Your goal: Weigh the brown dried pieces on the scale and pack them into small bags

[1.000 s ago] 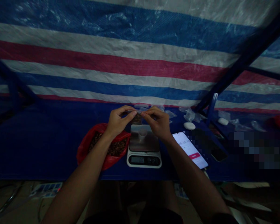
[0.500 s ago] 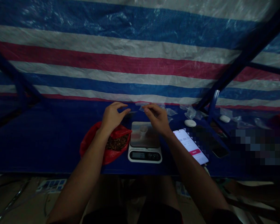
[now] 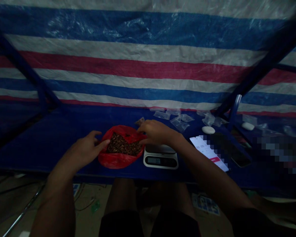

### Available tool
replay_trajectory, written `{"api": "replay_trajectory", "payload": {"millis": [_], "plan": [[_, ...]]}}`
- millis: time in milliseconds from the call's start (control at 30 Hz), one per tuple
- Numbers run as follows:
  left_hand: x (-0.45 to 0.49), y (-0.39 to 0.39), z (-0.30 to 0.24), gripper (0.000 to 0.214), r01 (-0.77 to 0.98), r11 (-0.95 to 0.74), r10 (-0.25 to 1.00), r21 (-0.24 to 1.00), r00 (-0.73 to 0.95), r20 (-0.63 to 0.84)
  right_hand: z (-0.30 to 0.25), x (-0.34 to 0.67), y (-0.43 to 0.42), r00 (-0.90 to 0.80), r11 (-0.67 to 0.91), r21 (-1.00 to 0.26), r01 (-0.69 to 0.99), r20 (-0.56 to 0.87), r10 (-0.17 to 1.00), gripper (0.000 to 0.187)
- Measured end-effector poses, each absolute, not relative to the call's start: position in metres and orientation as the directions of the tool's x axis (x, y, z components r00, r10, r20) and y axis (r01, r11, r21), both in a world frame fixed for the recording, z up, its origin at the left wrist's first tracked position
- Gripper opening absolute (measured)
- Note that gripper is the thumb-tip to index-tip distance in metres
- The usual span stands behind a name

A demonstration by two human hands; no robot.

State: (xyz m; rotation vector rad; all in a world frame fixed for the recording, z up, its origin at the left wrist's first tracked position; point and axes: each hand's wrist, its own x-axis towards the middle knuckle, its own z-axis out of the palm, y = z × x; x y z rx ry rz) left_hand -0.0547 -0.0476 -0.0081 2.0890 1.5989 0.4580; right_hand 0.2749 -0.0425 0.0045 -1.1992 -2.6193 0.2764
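My left hand (image 3: 86,149) lies at the left rim of a red plastic bag (image 3: 120,162), its fingers apart and its thumb reaching toward the contents. The bag is open and full of small brown pieces (image 3: 123,144). My right hand (image 3: 155,131) is at the bag's far right rim, its fingers curled over the edge, just above a white digital kitchen scale (image 3: 160,158). That hand hides most of the scale's platform. A small packet (image 3: 139,121) with brown contents lies beyond the bag, touching neither hand.
Several small clear plastic bags (image 3: 180,121) lie along the far side of the dark blue table (image 3: 51,144). To the right are a white oval object (image 3: 208,130), a lit smartphone (image 3: 207,149) and a dark phone (image 3: 239,158). A striped tarp (image 3: 138,65) and dark blue bars stand behind.
My hands have left the small packet, which now lies on the table. They have moved down to the red bag, and the view has shifted.
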Motion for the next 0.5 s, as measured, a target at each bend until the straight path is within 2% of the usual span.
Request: {"api": "replay_trajectory", "payload": {"millis": [33,100,267,333,400,500], "plan": [[-0.051,-0.044,-0.008,0.053,0.829,-0.166,0.977,0.534,0.211,-0.023,0.006,0.271,-0.039,-0.63,0.632,-0.25,0.734,0.099,0.771,0.011],[-0.042,-0.039,-0.002,0.053,0.835,-0.181,0.98,0.52,0.198,0.023,0.012,0.267,-0.032,-0.604,0.597,-0.264,0.757,0.066,0.795,0.01],[-0.028,-0.033,0.033,0.044,0.737,-0.358,0.934,0.573,0.277,0.227,0.034,0.269,-0.023,-0.44,0.517,-0.511,0.687,0.273,0.855,0.012],[-0.024,-0.03,0.039,0.037,0.725,-0.396,0.917,0.564,0.286,0.276,0.036,0.268,-0.022,-0.375,0.473,-0.557,0.682,0.288,0.881,0.02],[-0.021,-0.026,0.038,0.03,0.737,-0.41,0.912,0.537,0.324,0.252,0.032,0.269,-0.022,-0.352,0.429,-0.522,0.737,0.245,0.903,0.029],[-0.02,-0.024,0.029,0.026,0.784,-0.373,0.923,0.496,0.369,0.112,0.023,0.27,-0.024,-0.302,0.363,-0.403,0.84,0.208,0.93,0.034]]}}
